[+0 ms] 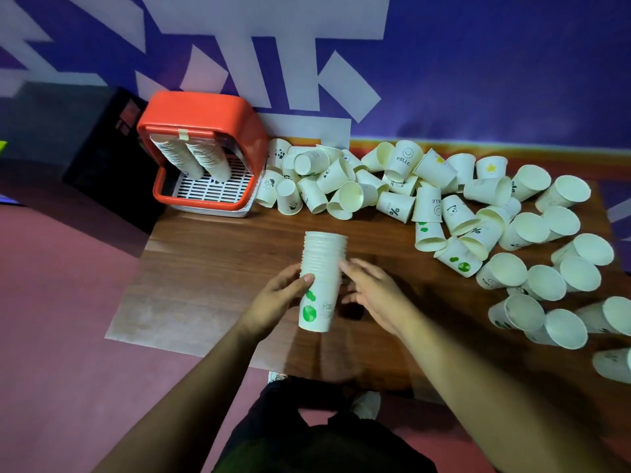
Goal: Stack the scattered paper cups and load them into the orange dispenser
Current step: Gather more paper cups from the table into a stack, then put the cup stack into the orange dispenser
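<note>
Over the near middle of the table (211,254), a stack (321,281) of nested paper cups is held in the air between both hands. Its long axis runs roughly away from the person, tilted slightly; the rims end points toward the wall, and the closed base of the outermost cup, printed with green dots, points back toward the person. The left hand (276,302) grasps the stack from its left side, thumb lying across the front of the outer cup. The right hand (372,295) is at the stack's right side with fingers spread and loose; its fingertips reach the stack, but I cannot tell whether it grips.

At the table's far left corner stands the dispenser (201,151), orange, against the wall, with two columns of cups already hanging inside above a white grille. Loose cups (426,199) lie scattered from just beside the dispenser across the far edge and down the right side, most tipped over, some upright or upside down, many touching one another.
</note>
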Tool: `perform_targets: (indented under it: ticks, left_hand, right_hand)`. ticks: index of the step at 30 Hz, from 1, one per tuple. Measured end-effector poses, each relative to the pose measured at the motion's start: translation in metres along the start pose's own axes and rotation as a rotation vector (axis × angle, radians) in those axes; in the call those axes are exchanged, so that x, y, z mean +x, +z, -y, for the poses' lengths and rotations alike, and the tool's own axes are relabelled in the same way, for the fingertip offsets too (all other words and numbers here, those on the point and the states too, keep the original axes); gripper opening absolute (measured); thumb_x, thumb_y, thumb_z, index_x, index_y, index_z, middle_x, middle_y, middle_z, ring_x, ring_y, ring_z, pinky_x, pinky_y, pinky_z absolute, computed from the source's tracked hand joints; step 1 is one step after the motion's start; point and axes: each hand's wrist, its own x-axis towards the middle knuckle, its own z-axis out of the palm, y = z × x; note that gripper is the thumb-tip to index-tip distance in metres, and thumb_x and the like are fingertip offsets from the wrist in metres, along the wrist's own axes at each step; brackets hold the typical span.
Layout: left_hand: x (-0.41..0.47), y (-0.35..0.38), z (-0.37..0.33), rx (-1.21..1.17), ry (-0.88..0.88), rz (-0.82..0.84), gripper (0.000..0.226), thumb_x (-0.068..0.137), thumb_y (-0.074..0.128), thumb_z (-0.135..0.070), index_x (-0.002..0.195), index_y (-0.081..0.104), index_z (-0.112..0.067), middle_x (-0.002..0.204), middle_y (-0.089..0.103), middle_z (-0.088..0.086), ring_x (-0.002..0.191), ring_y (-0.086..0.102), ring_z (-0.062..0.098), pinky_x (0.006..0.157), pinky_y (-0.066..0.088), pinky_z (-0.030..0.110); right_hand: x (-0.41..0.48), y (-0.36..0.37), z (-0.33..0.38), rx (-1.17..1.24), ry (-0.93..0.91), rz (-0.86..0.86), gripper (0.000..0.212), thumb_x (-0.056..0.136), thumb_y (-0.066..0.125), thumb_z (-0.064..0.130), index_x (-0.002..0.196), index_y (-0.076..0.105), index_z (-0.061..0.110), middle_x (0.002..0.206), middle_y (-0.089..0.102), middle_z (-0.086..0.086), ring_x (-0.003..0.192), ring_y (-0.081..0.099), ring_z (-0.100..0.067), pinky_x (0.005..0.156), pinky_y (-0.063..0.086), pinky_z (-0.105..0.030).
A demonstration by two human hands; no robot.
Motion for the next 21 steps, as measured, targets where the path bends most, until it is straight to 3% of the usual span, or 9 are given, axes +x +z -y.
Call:
perform_targets:
  ticks: [3, 6, 9, 14, 18, 21]
  left_hand:
    - [-0.008, -0.011, -0.016, -0.04, 0.031, -0.069, 0.044, 0.093, 0.06, -0.03, 0.133, 0.061, -0.013, 0.127, 0.069, 0.015, 0.113, 0.066, 0.03, 0.1, 0.051, 0.045]
    - [-0.014, -0.032, -0.027, -0.052, 0.073, -0.137, 0.046, 0.091, 0.063, -0.034, 0.133, 0.061, -0.015, 0.127, 0.069, 0.012, 0.118, 0.064, 0.035, 0.102, 0.049, 0.051]
    - [-0.011, -0.063, -0.035, -0.029, 0.099, -0.163, 0.046, 0.091, 0.063, -0.034, 0.133, 0.059, -0.015, 0.125, 0.07, 0.009, 0.116, 0.065, 0.033, 0.102, 0.049, 0.053]
    - [0.001, -0.127, -0.049, -0.013, 0.131, -0.135, 0.053, 0.086, 0.069, -0.041, 0.133, 0.058, -0.018, 0.124, 0.07, 0.003, 0.111, 0.067, 0.021, 0.094, 0.051, 0.043]
    - [0.014, -0.191, -0.059, 0.012, 0.164, -0.052, 0.05, 0.093, 0.062, -0.024, 0.141, 0.051, -0.015, 0.132, 0.067, 0.003, 0.121, 0.063, 0.023, 0.098, 0.049, 0.043]
    - [0.028, -0.231, -0.067, 0.029, 0.176, 0.074, 0.055, 0.095, 0.061, -0.013, 0.147, 0.044, -0.011, 0.141, 0.061, 0.01, 0.131, 0.057, 0.027, 0.102, 0.051, 0.038]
  right_hand:
    - [0.007, 0.02, 0.01, -0.028, -0.077, 0.07, 0.036, 0.093, 0.064, 0.029, 0.127, 0.061, 0.016, 0.119, 0.069, -0.009, 0.094, 0.063, -0.018, 0.077, 0.048, -0.038]
    - [0.018, 0.044, 0.02, -0.097, -0.128, 0.101, 0.044, 0.087, 0.069, 0.038, 0.127, 0.061, 0.022, 0.118, 0.069, -0.006, 0.104, 0.066, -0.028, 0.083, 0.052, -0.048]
    - [0.034, 0.069, 0.028, -0.151, -0.153, 0.094, 0.046, 0.087, 0.069, 0.036, 0.13, 0.06, 0.025, 0.116, 0.07, -0.002, 0.108, 0.065, -0.028, 0.085, 0.054, -0.046]
    - [0.067, 0.124, 0.035, -0.19, -0.168, 0.06, 0.045, 0.09, 0.067, 0.029, 0.134, 0.056, 0.025, 0.119, 0.069, -0.002, 0.11, 0.065, -0.02, 0.09, 0.053, -0.05]
    - [0.1, 0.177, 0.036, -0.184, -0.138, 0.019, 0.072, 0.077, 0.075, 0.043, 0.142, 0.048, 0.028, 0.13, 0.064, 0.0, 0.116, 0.062, -0.014, 0.091, 0.056, -0.041]
    - [0.12, 0.207, 0.038, -0.176, -0.153, 0.03, 0.06, 0.087, 0.071, 0.029, 0.142, 0.048, 0.023, 0.127, 0.065, -0.003, 0.116, 0.063, -0.014, 0.087, 0.056, -0.035]
